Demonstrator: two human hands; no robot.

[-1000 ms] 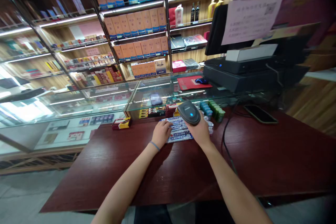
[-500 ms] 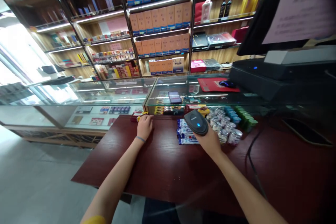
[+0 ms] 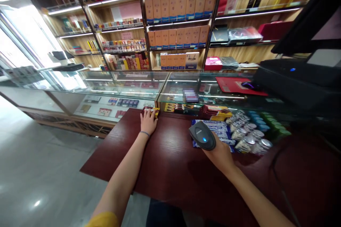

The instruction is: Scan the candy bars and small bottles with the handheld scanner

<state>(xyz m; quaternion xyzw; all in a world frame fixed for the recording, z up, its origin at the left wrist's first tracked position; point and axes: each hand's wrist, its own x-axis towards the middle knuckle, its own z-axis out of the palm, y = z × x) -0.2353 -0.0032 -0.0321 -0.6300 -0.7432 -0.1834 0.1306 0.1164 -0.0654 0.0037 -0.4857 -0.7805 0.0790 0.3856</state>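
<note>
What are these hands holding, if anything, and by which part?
The right hand holds a dark scanner by its handle, which the hand hides. The left hand is on the red-and-yellow packets; whether it grips them can't be told.

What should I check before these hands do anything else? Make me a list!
1. Right hand holding the scanner: ok.
2. Scanner's blue light on: ok.
3. Left hand at the red-and-yellow packets: ok, fingers over them.
4. Left hand gripping them firmly: cannot tell.
5. Blue-and-white packets fully uncovered: not ok, scanner and right hand hide part.
6. Silver-lidded jars upright: ok.
</note>
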